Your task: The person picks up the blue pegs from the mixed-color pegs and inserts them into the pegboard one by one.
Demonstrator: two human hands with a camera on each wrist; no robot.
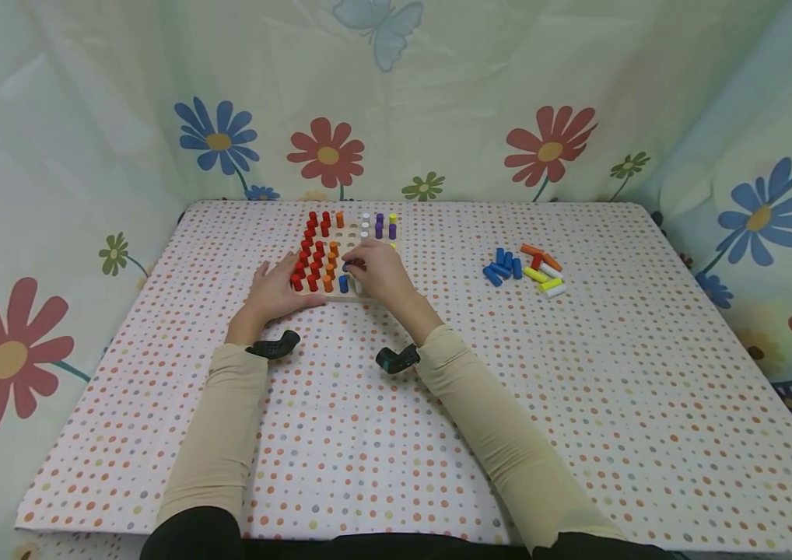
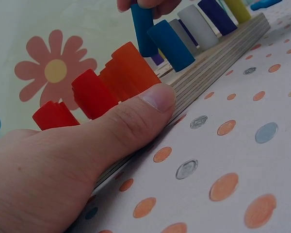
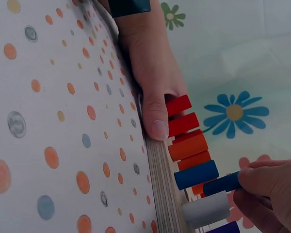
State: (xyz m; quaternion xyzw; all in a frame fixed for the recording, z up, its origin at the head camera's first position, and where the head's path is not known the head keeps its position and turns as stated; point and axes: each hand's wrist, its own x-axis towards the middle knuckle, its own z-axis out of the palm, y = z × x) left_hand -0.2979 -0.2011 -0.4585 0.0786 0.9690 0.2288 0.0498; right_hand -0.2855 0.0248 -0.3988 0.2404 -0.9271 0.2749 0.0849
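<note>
A wooden pegboard [image 1: 337,299] bears rows of coloured pegs, with red pegs [image 1: 303,253] at the left and orange pegs [image 1: 331,260] beside them. My left hand [image 1: 275,291] rests at its front left corner, the thumb lying straight along the front edge. Between thumb and fingertips, my right hand [image 1: 383,272] pinches a blue peg [image 3: 222,184] above the board. Just in front of that peg a blue peg [image 2: 172,46] stands in the front row, a white peg [image 3: 206,210] to its right. The held peg's lower end is partly hidden in the wrist views.
Loose blue pegs [image 1: 499,274] lie on the dotted tablecloth [image 1: 438,435] to the right of the board. Close by them is a mixed pile with orange pegs [image 1: 531,250], yellow pegs [image 1: 550,285], white pegs [image 1: 556,291] and a red peg [image 1: 536,262].
</note>
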